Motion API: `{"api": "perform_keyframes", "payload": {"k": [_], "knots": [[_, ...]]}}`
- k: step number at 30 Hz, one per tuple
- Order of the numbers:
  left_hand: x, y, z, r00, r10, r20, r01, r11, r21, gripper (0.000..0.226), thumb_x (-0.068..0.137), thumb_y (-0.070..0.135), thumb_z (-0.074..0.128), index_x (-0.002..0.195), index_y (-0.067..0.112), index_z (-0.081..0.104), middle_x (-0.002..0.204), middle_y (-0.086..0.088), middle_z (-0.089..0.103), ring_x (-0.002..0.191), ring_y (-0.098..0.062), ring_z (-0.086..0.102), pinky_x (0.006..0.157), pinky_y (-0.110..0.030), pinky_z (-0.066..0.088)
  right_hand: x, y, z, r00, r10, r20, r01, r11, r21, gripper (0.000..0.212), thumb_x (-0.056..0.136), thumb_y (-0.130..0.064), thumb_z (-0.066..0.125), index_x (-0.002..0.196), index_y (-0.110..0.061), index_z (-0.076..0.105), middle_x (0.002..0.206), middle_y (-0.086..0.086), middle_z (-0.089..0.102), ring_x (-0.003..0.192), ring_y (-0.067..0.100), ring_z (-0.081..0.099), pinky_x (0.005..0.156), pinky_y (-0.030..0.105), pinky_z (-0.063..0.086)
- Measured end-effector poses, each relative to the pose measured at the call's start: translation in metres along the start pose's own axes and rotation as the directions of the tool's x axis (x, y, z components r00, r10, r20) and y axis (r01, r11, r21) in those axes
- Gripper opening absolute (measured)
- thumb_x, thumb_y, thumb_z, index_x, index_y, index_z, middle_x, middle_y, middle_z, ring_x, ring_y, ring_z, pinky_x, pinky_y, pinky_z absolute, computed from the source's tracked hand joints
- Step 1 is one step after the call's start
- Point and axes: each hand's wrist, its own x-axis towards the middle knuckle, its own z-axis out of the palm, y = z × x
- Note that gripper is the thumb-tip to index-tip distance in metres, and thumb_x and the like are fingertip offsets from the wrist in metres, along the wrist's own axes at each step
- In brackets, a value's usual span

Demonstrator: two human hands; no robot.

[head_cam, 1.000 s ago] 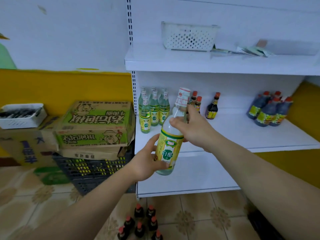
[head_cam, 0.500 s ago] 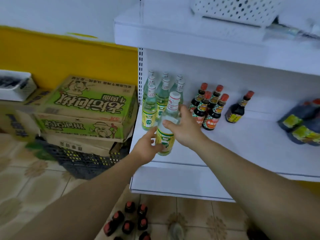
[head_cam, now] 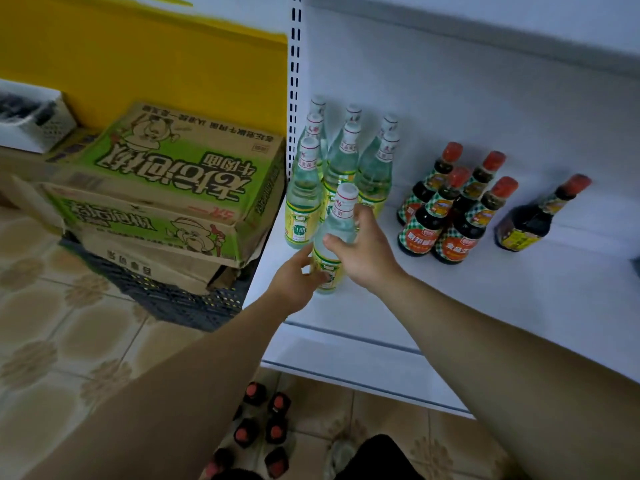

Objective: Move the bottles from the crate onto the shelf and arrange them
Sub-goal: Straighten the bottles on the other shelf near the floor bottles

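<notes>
Clear bottle (head_cam: 335,230) upright on shelf (head_cam: 450,306), both grips holding.
Left grip (head_cam: 294,277) wraps its base, right grip (head_cam: 367,259) its shoulder. Position: shelf's left end, near front edge; bare shelf surface lies rightward.

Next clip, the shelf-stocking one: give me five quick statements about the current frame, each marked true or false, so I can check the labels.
1. The left hand and the right hand grip the same clear bottle. True.
2. That bottle is in front of the group of clear bottles on the shelf. True.
3. The dark red-capped bottles stand left of the clear ones. False: they stand to the right.
4. The green-printed carton sits on the shelf. False: it is stacked beside the shelf, above a black crate.
5. The floor bottles below the shelf have red caps. True.
</notes>
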Motion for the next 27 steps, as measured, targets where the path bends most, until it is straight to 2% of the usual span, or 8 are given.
{"api": "perform_keyframes", "payload": {"k": [5,8,11,14,18,22,24,27], "knots": [[0.013,-0.004,0.006,0.998,-0.016,-0.055,0.014,0.999,-0.035,0.064,0.089,0.019,0.064,0.144,0.029,0.034,0.134,-0.003,0.050,0.112,-0.012,0.051,0.093,-0.027,0.041,0.016,0.012,0.005,1.000,-0.009,-0.020,0.009,1.000,0.011,0.050,0.088,-0.021,0.066,0.131,-0.019,0.042,0.097,-0.019,0.047,0.095,0.006,0.047,0.071,0.014,0.030],[0.019,-0.001,0.004,0.990,-0.027,-0.137,0.023,0.999,-0.033,0.071,0.087,0.022,0.067,0.147,0.025,0.028,0.144,-0.007,0.042,0.126,-0.022,0.046,0.104,-0.040,0.041,0.027,0.014,0.006,1.000,-0.004,-0.021,0.004,1.000,0.027,0.049,0.088,-0.021,0.065,0.132,-0.021,0.042,0.094,-0.024,0.047,0.095,0.007,0.048,0.077,0.016,0.033],[0.026,0.006,-0.003,0.963,0.067,-0.261,-0.083,0.995,-0.050,0.077,0.083,0.017,0.071,0.146,0.020,0.026,0.144,-0.001,0.038,0.127,-0.013,0.039,0.107,-0.037,0.036,0.038,0.013,0.008,0.999,-0.011,-0.044,0.013,0.999,0.050,0.048,0.087,-0.020,0.066,0.130,-0.020,0.044,0.109,-0.012,0.052,0.100,0.010,0.052,0.082,0.020,0.035],[0.033,0.016,-0.009,0.965,0.129,-0.230,-0.144,0.988,-0.047,0.087,0.077,0.018,0.075,0.145,0.029,0.021,0.142,0.009,0.037,0.128,-0.009,0.041,0.108,-0.039,0.037,0.053,0.018,0.012,0.995,-0.038,-0.096,0.045,0.997,0.065,0.046,0.085,-0.019,0.069,0.126,-0.017,0.048,0.122,0.001,0.054,0.109,0.016,0.055,0.086,0.025,0.040],[0.040,0.025,-0.012,0.976,0.131,-0.172,-0.147,0.985,-0.086,0.081,0.081,0.005,0.070,0.145,0.023,0.023,0.133,0.007,0.052,0.118,-0.010,0.055,0.095,-0.024,0.045,0.069,0.022,0.015,0.993,-0.040,-0.115,0.047,0.997,0.056,0.046,0.083,-0.023,0.069,0.124,-0.020,0.049,0.123,0.006,0.053,0.110,0.018,0.056,0.095,0.037,0.047],[0.035,0.035,-0.015,0.982,0.122,-0.145,-0.140,0.983,-0.118,0.074,0.084,-0.010,0.060,0.143,0.019,0.024,0.104,0.030,0.045,0.086,0.016,0.053,0.068,0.001,0.043,0.080,0.023,0.014,0.991,-0.053,-0.121,0.058,0.998,0.036,0.049,0.084,-0.022,0.069,0.128,-0.018,0.048,0.127,0.004,0.043,0.113,0.016,0.050,0.098,0.033,0.043],[0.032,0.040,-0.016,0.984,0.121,-0.130,-0.135,0.986,-0.103,0.075,0.085,-0.011,0.058,0.145,0.017,0.021,0.100,0.030,0.040,0.085,0.013,0.051,0.062,0.005,0.038,0.083,0.023,0.014,0.991,-0.044,-0.126,0.047,0.999,0.023,0.050,0.085,-0.021,0.069,0.130,-0.018,0.047,0.128,0.005,0.041,0.113,0.015,0.047,0.097,0.031,0.040],[0.034,0.041,-0.021,0.988,0.088,-0.124,-0.095,0.994,-0.052,0.078,0.086,-0.005,0.060,0.147,0.018,0.017,0.108,0.022,0.042,0.101,-0.003,0.045,0.060,0.002,0.038,0.089,0.024,0.014,0.990,-0.049,-0.131,0.052,0.998,0.018,0.051,0.085,-0.020,0.068,0.131,-0.017,0.045,0.131,0.007,0.042,0.117,0.020,0.049,0.100,0.034,0.041]]}}
